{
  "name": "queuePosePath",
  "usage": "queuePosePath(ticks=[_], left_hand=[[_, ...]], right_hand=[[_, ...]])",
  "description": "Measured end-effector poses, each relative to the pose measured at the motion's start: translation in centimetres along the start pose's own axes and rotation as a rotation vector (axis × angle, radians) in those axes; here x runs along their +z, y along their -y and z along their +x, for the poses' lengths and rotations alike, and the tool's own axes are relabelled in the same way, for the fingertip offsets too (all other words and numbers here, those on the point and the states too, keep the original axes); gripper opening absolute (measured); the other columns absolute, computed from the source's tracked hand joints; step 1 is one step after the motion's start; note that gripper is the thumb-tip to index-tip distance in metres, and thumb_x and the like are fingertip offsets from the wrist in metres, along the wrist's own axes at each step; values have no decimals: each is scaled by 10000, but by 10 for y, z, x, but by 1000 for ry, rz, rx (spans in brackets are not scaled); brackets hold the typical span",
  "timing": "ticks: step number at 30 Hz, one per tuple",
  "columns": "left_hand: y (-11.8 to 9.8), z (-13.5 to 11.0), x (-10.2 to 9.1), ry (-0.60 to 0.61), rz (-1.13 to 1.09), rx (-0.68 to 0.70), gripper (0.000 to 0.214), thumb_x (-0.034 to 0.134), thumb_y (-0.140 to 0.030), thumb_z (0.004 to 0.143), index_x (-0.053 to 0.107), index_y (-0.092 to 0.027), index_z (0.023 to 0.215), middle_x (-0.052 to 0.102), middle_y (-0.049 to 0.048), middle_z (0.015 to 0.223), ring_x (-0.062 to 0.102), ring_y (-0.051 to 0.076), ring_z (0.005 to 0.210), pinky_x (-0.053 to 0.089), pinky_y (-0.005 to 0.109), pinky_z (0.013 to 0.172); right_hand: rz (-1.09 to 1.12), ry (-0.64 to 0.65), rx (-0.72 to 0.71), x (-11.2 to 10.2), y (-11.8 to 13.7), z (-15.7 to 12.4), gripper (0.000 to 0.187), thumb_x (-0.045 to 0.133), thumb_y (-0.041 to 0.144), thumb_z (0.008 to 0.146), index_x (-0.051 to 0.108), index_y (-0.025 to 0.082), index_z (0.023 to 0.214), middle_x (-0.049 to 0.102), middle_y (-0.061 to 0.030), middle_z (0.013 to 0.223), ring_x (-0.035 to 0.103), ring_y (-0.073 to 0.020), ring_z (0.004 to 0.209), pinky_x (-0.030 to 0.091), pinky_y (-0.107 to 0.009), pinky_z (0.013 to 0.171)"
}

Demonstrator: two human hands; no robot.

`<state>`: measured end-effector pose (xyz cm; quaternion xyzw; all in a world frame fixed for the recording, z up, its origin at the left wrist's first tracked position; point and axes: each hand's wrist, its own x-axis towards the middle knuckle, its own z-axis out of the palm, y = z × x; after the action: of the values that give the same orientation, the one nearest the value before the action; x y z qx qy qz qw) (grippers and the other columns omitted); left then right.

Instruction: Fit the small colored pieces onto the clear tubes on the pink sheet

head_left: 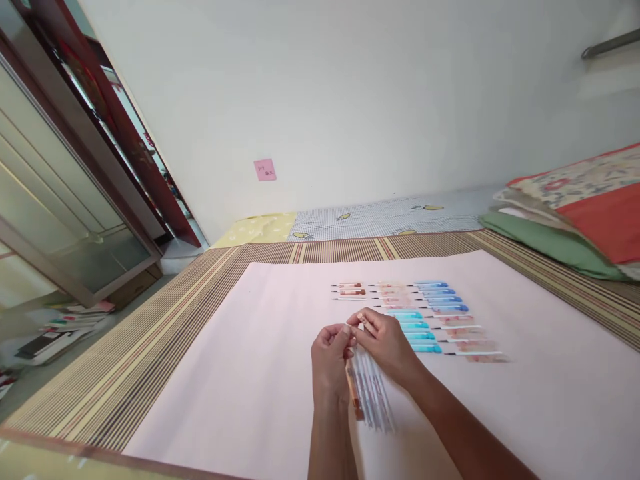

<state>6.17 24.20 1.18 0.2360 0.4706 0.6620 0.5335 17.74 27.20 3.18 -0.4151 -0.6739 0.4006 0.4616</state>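
Observation:
My left hand [330, 357] and my right hand [387, 340] meet over the white sheet, fingertips pinched close together. What lies between the fingers is too small and covered to make out. Just below them is a row of clear, pale pen barrels [373, 393], with a brown-ended barrel [357, 400] along its left side; their upper ends are hidden by the hands. Beyond my right hand are turquoise barrels [417, 333], blue barrels [443, 297] and pinkish barrels [465, 333]. Slim white dark-tipped rods, like pen refills [473, 353], lie alongside. Brown barrels [353, 288] sit farther left.
The white sheet [215, 373] covers a striped mat [125, 347]. Folded cloths and a red floral cushion [605, 207] are piled at the right. A pink note [265, 169] is stuck on the wall behind. At the left are a glass-panelled door [60, 180] and stacked items on the floor.

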Motion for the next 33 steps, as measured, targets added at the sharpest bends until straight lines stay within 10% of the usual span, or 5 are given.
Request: queuePosePath(ticks=[15,33], left_hand=[[-10,-4,14,41,-210,-118,476,989,-353,401,735,-107,721,658,27,684,546,67,592,425,162,540],[-25,-9,-5,137,290,170,237,792,-380,724,758,-151,769,678,36,706,565,143,705,454,275,731]], right_hand=[[345,-146,173,-10,-7,-22,216,499,442,922,550,240,863,584,18,723,530,-143,677,440,-261,625],[298,24,37,-9,-7,-18,228,677,425,848,673,198,866,690,-12,812,621,-169,789,470,-291,726]])
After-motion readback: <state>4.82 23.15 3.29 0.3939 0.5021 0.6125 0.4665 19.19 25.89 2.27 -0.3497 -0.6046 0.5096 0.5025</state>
